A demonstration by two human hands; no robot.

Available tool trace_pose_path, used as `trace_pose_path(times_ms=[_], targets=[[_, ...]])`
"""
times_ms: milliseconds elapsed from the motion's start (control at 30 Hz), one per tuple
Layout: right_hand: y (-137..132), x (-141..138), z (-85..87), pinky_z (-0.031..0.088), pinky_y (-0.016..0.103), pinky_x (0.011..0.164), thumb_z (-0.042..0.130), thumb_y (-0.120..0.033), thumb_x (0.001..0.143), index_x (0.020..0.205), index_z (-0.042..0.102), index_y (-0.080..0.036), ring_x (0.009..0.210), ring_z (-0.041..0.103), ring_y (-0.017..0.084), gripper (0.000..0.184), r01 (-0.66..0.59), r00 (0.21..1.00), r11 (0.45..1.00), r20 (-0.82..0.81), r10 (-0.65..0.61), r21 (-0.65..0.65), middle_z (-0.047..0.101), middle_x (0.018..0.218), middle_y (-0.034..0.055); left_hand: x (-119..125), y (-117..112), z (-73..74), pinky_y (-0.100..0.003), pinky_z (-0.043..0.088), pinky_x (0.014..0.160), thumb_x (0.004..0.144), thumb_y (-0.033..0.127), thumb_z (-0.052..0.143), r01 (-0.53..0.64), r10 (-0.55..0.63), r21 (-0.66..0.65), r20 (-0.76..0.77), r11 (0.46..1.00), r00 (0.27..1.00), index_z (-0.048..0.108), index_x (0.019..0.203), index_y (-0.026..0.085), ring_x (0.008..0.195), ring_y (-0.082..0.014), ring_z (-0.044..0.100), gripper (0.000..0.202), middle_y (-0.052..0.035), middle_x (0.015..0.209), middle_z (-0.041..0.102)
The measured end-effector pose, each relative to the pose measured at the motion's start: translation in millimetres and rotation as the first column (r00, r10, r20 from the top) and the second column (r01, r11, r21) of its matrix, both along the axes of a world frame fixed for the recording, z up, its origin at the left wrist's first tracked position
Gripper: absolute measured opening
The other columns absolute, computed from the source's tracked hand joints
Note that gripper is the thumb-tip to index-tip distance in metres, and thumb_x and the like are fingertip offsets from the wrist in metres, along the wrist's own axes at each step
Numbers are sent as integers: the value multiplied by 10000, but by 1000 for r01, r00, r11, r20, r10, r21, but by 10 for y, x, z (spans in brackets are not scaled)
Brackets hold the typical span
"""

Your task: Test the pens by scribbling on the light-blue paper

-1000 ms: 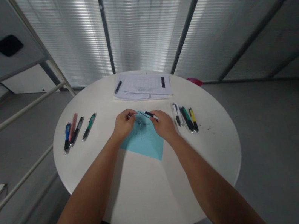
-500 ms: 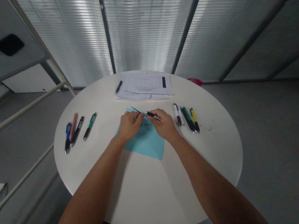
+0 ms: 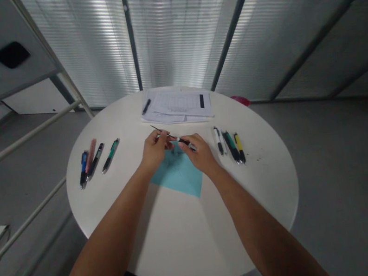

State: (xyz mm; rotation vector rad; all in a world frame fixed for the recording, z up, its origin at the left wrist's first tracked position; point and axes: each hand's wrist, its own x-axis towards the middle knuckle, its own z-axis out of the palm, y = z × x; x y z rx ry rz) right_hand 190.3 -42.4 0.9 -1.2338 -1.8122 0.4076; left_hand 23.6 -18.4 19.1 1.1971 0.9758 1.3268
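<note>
Above a light blue sheet [image 3: 180,176], both hands meet at the parts of a pen. My left hand [image 3: 154,153] pinches a thin dark pen refill [image 3: 157,128], whose far end sticks out up and to the left. My right hand [image 3: 200,150] is closed on a black pen barrel [image 3: 183,142] with a pale end facing the refill. Refill and barrel lie nearly in one line; whether the refill's tip sits inside the barrel I cannot tell. Fingers hide part of both pieces.
Several pens, one a green pen [image 3: 111,156], lie left on the round white table [image 3: 184,246]. Right of my hands are more, including a yellow pen [image 3: 239,147]. Printed papers [image 3: 175,106] with a dark pen [image 3: 146,107] on them lie at the back. Dark specks dot the right side.
My left hand has shifted slightly left with the refill, so its far end reaches further left and up. My right hand has barely moved, still holding the barrel.
</note>
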Motion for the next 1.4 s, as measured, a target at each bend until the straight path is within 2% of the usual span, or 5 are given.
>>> trace_pose_path(times_ms=[167,533,1033,1233,1400], targets=[[14,20,-33,495,340,827,445,-506,966,1261,650,-297,864,596,198,415,-26,996,999,88,29,-31,636,931,54,4,-1,41,-333,562,700,849,469,611,40,-24,-115,139,993,990,502,873,179,602,-134,666,310,-52,776,722],[-5,21,0,483,328,755,428,-485,976,1324,607,-310,768,573,188,428,-26,996,1000,82,27,-13,592,817,33,-71,35,54,-359,569,748,872,402,598,26,-6,-92,208,995,978,486,891,181,630,-149,696,248,-49,766,731],[9,25,-23,466,308,728,439,-478,976,1299,634,-270,768,586,189,432,-23,995,1000,96,21,12,598,817,44,-43,-11,67,-350,569,749,865,430,622,80,-64,-95,157,992,986,490,878,172,650,-154,701,290,-55,759,735],[2,20,-6,467,312,725,450,-471,973,1287,643,-291,751,583,185,410,-8,998,1000,61,8,10,601,807,37,-35,0,73,-342,570,719,868,414,619,56,-37,-115,164,992,986,478,863,176,604,-142,686,277,-47,742,730],[10,23,-26,472,312,724,468,-467,966,1275,653,-273,759,591,184,409,-11,998,1000,61,12,-2,606,809,39,-26,0,30,-317,566,685,861,439,624,52,-45,-75,91,996,995,513,889,169,590,-131,670,293,-38,736,719]])
